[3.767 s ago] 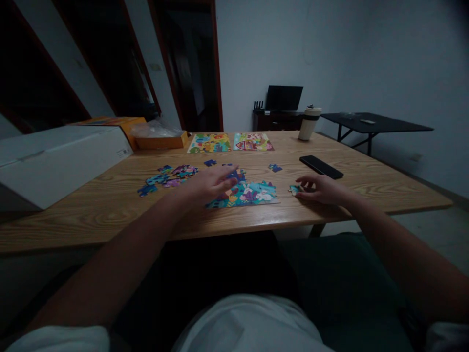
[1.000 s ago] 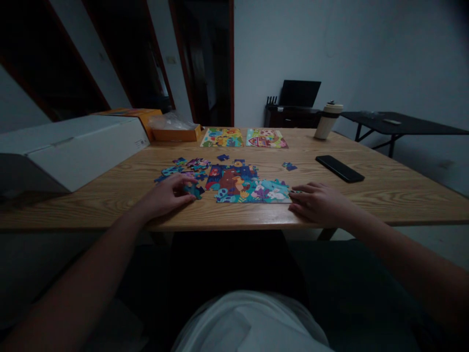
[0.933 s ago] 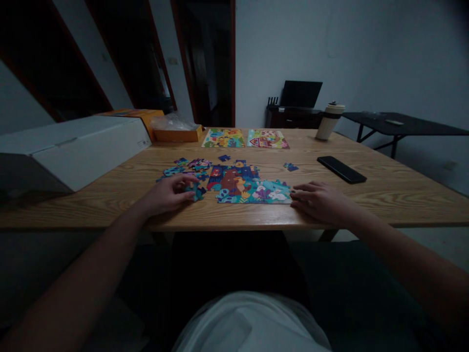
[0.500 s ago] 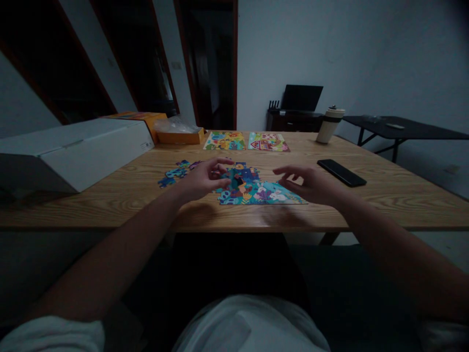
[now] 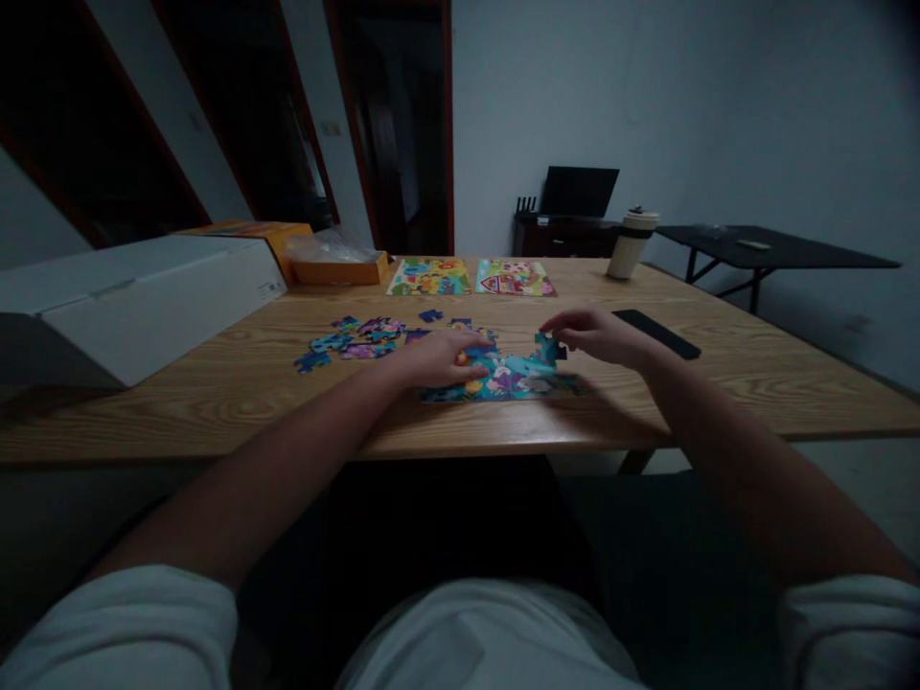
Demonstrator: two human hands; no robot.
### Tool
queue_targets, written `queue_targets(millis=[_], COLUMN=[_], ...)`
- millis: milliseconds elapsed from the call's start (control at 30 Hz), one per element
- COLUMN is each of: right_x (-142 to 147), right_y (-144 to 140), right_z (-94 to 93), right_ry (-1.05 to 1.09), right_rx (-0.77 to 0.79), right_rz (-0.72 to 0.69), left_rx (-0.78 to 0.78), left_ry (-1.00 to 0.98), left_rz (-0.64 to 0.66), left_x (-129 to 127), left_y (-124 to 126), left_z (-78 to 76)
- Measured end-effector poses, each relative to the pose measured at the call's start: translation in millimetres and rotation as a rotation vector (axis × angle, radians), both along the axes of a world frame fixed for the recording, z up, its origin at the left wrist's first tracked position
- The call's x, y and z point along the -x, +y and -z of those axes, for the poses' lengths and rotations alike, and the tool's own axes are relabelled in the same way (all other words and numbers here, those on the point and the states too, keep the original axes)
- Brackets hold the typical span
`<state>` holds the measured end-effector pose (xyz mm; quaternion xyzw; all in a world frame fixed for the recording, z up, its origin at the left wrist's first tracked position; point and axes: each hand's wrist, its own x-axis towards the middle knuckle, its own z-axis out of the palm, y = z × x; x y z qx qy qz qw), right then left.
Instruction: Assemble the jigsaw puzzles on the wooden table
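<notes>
R hand (image 5: pixel 595 335), ctr-right of frame, pinches teal puzzle pc (image 5: pixel 545 347); L hand (image 5: pixel 440 357), mid-frame, loosely open over part-built puzzle (image 5: pixel 512 379).

Close to the table's (image 5: pixel 302 417) near edge, the left hand (image 5: pixel 440 358) covers part of the puzzle (image 5: pixel 516 379); whether its hidden fingers grip anything is unclear. The right hand (image 5: pixel 593 336) hides one side of the phone (image 5: pixel 662 334), its fingertips cover part of a blue-green piece (image 5: pixel 547 348), and the white box (image 5: pixel 158 302)'s label is unreadably small. The view cuts off both near table corners.
</notes>
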<state>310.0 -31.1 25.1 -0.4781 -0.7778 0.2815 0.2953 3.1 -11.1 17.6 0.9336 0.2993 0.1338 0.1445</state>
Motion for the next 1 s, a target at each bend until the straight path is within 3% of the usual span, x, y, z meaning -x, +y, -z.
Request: queue_targets(millis=[167, 300, 467, 767, 1000], right_x=[-26.1, -25.3, -21.5, -25.8, -26.6], right_y=[5.2, 6.5, 5.0, 5.3, 4.2], right_z=[32.5, 47.1, 49.0, 44.7, 45.3], right_ry=[-0.241, -0.379, -0.551, -0.227, -0.249], right_rx=[0.014, -0.136, -0.295, -0.112, -0.112], right_rz=[0.16, 0.153, 0.127, 0.244, 0.193], left_rx=[0.023, 0.027, 0.032, 0.041, 0.049], left_ry=[0.145, 0.119, 0.115, 0.129, 0.121], left_rz=[-0.054, -0.089, -0.081, -0.086, -0.088], left_x=[12.4, 12.0, 11.9, 9.4, 10.0], left_y=[11.9, 13.4, 12.5, 10.3, 11.7], left_z=[22.2, 22.5, 20.4, 17.6, 19.4])
